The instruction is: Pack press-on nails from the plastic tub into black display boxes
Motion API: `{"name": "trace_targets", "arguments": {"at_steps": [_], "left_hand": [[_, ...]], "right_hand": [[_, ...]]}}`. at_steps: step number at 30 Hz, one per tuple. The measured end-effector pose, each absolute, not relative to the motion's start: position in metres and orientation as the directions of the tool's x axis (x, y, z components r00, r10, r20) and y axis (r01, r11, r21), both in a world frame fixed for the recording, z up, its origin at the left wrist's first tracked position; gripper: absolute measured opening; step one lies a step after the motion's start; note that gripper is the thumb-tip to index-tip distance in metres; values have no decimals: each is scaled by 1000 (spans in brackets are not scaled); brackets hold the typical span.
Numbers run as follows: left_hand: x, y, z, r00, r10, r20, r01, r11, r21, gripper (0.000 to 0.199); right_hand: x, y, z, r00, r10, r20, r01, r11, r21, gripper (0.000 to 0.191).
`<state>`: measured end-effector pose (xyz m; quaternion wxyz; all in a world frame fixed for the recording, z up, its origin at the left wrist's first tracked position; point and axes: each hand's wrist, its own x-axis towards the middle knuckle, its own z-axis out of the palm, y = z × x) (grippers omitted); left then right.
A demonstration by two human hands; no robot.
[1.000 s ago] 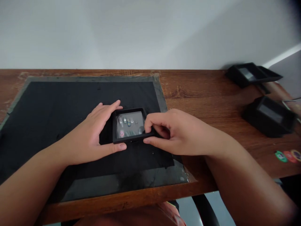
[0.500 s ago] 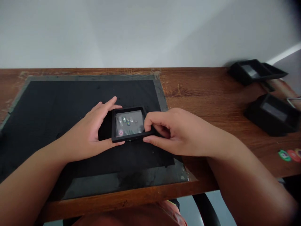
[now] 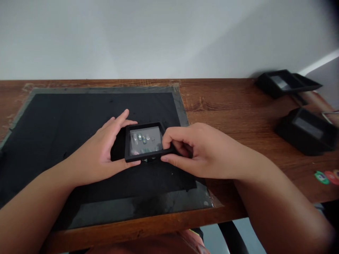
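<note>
A small black display frame (image 3: 146, 156) with a clear window lies over the dark mat, its near edge slightly raised. Through the window show several small shiny pieces (image 3: 144, 139) with star and moon shapes; their exact kind is hard to make out. My left hand (image 3: 104, 153) grips the frame's left side, thumb along the near edge and fingers at the far left corner. With thumb and bent forefinger, my right hand (image 3: 196, 150) pinches the near right corner. Its other fingers curl under and are partly hidden.
A black mat (image 3: 79, 116) under clear plastic covers part of the wooden table (image 3: 219, 102). Two black boxes with windows, one at the far right (image 3: 280, 83) and one nearer (image 3: 307, 128), stand on the table. Coloured round pieces (image 3: 321, 177) lie near the right edge.
Both hands keep their hold on the frame. Its near edge looks slightly higher, and the pink piece inside is now mostly hidden behind the rim. The whole view has shifted slightly.
</note>
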<state>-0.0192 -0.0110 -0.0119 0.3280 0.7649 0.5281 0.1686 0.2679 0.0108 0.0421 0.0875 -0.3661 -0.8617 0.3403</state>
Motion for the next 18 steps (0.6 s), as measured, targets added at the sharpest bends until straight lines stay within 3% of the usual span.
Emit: {"name": "trace_targets", "arguments": {"at_steps": [5, 10, 18], "left_hand": [[-20, -12, -13, 434, 900, -33, 697, -312, 646, 108], [-18, -12, -13, 418, 909, 12, 747, -351, 564, 110], [-21, -7, -19, 432, 901, 40, 796, -402, 453, 113]], "right_hand": [[267, 12, 40, -680, 733, 6, 550, 515, -657, 12], [265, 14, 30, -609, 765, 210, 482, 567, -668, 23], [259, 17, 19, -502, 801, 326, 453, 565, -690, 31]]}}
